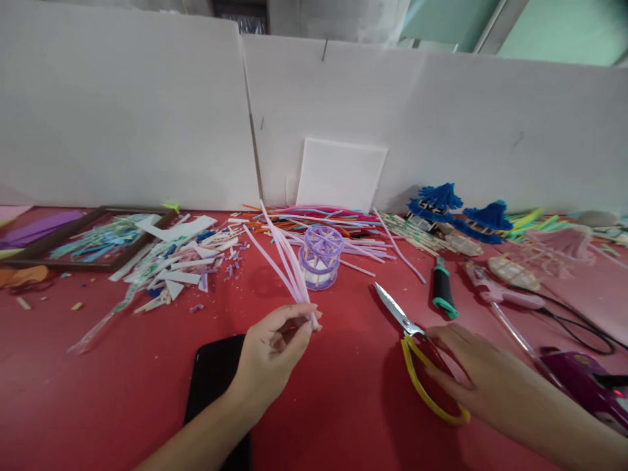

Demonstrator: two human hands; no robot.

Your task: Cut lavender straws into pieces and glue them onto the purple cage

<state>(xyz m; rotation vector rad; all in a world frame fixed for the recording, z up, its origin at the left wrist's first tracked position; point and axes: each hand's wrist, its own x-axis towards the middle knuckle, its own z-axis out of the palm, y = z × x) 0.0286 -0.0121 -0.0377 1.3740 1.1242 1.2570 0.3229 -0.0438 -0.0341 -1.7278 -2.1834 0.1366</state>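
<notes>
A small bunch of pale pink-lilac pipe cleaners (287, 265) is pinched near its lower ends by my left hand (267, 356), the stems fanning up and away. Just behind the bunch stands a small round purple model (322, 256) with a spoked top and a white lower part. My right hand (473, 369) grips a pair of scissors (395, 311) by the handles, low over the red table. The blades look closed and point up and left, apart from the pipe cleaners. One yellow handle loop hangs below my fingers.
A black phone (210, 366) lies beside my left forearm. Paper scraps (181, 261) and a brown frame (110, 261) are left; loose pipe cleaners (363, 248) lie behind. Right are a utility knife (443, 288), a pink glue gun (505, 294) with its cord, and blue models (434, 203).
</notes>
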